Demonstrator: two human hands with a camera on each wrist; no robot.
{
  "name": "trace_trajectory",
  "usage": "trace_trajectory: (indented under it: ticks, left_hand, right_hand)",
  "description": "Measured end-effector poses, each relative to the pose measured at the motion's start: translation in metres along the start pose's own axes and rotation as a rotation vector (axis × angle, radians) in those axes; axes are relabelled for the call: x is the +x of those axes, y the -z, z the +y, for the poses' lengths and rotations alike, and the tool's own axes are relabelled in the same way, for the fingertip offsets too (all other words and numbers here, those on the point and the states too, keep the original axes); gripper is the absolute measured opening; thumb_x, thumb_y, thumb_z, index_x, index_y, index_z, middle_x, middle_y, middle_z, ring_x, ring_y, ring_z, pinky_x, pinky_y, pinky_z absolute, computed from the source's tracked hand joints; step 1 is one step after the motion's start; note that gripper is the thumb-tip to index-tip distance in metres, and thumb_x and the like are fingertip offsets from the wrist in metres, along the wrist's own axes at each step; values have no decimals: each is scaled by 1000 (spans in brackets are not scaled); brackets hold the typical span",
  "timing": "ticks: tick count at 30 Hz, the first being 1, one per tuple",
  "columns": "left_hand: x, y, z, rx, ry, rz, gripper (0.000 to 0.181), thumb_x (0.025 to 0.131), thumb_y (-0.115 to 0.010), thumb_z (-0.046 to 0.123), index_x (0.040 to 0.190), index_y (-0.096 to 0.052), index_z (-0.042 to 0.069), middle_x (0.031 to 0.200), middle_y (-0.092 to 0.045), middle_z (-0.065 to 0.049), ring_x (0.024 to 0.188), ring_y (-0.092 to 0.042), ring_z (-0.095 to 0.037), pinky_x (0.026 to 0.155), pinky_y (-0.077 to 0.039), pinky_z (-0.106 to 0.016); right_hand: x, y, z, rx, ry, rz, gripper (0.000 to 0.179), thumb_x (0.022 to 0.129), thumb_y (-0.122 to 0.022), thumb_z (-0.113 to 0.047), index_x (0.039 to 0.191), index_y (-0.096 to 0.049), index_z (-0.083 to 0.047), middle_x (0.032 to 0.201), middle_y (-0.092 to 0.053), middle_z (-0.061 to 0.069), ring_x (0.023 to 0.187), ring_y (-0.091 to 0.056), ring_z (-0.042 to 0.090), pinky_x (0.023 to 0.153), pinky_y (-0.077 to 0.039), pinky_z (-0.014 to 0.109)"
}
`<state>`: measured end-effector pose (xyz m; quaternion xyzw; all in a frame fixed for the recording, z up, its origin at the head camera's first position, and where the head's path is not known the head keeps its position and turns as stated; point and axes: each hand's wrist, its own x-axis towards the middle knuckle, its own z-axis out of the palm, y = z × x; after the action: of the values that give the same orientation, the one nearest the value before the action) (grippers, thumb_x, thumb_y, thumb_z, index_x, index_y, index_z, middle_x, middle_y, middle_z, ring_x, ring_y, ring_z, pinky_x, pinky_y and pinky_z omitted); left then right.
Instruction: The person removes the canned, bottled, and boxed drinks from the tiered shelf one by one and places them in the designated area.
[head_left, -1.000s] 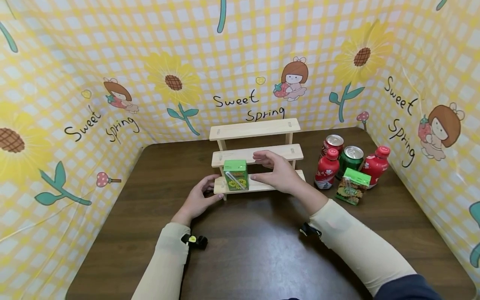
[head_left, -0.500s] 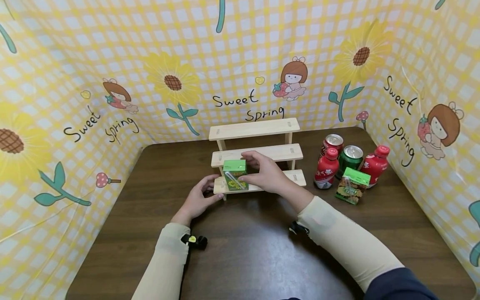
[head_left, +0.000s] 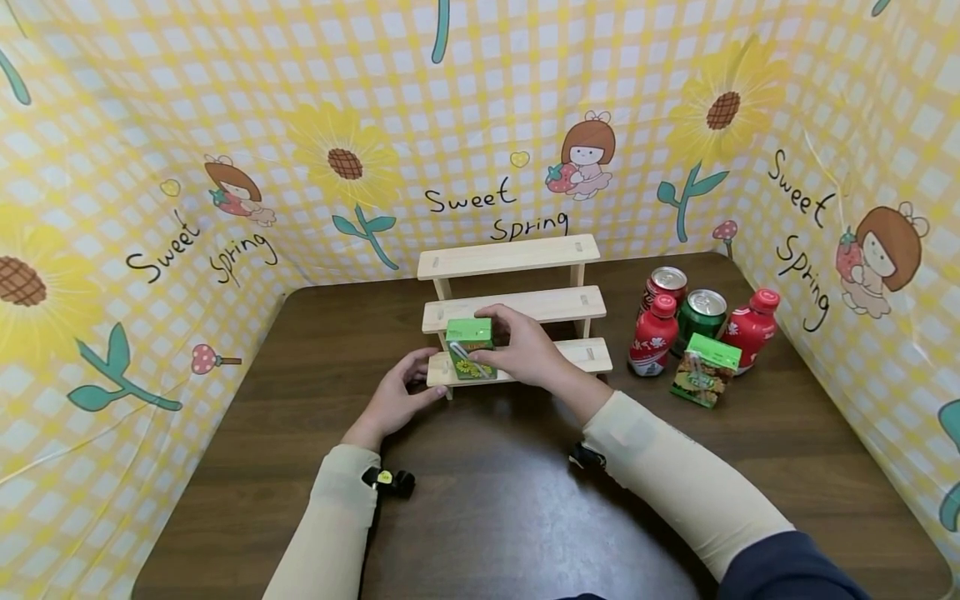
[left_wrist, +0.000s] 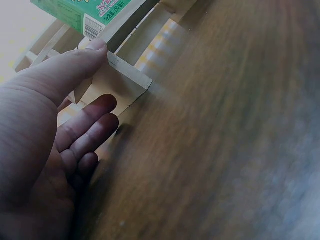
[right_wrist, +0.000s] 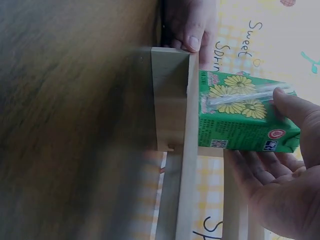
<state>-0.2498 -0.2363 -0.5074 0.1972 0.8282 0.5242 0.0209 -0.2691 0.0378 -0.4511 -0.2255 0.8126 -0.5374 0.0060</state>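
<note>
A green drink carton (head_left: 470, 350) with a straw on its front stands upright at the left end of the lowest step of a wooden three-tier rack (head_left: 513, 308). My right hand (head_left: 525, 346) holds the carton from the right. Its thumb lies on the straw side and the other fingers reach behind, as the right wrist view (right_wrist: 285, 175) shows. My left hand (head_left: 401, 392) grips the left end of the lowest step. In the left wrist view its thumb (left_wrist: 75, 67) lies against the step's edge, with the fingers curved by the rack's side.
Right of the rack stand two red bottles (head_left: 652, 337) (head_left: 752, 332), a green can (head_left: 702, 321), a dark red can (head_left: 667, 287) and a brown-and-green drink carton (head_left: 705, 372). A yellow checked cloth (head_left: 480, 108) surrounds the brown table (head_left: 480, 500).
My right hand has moved left along the lowest step, and its thumb and fingers have come round the carton. The carton and my left hand have stayed in place.
</note>
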Motion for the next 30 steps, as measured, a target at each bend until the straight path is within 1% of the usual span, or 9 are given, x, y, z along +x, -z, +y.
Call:
trace_trajectory:
  ticks: [2,6,13,21,26,30]
  left_hand:
    - [0,0,0,2,-2,0,67,92,-81,6,150,-48,-5,119,-69,-24,112,-60,-41,101,-42,-62]
    - [0,0,0,7,-4,1,67,92,-81,6,150,-48,-5,119,-70,-23,112,-61,-39,101,-42,-61]
    - [0,0,0,17,-3,-2,67,93,-82,8,150,-48,-3,120,-70,-23,111,-62,-36,101,-43,-61]
    - [-1,0,1,21,-2,-4,67,93,-82,9,150,-49,-3,121,-69,-24,112,-61,-38,100,-43,-61]
    - [-1,0,1,33,-6,1,67,92,-82,9,150,-49,-3,119,-70,-23,111,-62,-38,99,-44,-59]
    - [-1,1,0,31,-10,4,67,92,-82,9,149,-50,-3,119,-70,-22,111,-62,-38,99,-44,-58]
  right_hand:
    - [0,-2,2,0,-5,4,62,85,-91,-26,139,-61,-16,109,-72,-3,99,-69,15,79,-57,35]
    - [1,-6,5,-14,-7,11,54,85,-91,-25,132,-64,-18,109,-73,-4,98,-69,14,81,-56,35]
    - [3,-9,9,-35,-1,33,48,85,-91,-28,127,-68,-19,108,-73,-5,98,-70,13,82,-56,36]
    - [0,-10,9,-49,19,77,42,84,-91,-28,119,-70,-21,105,-73,-7,95,-70,11,79,-57,35]
    - [-3,-11,8,-10,22,94,39,84,-92,-26,116,-71,-21,105,-74,-7,95,-72,11,78,-58,36]
    - [-5,-9,8,30,7,106,39,83,-93,-24,116,-71,-21,106,-75,-7,98,-72,12,79,-58,36]
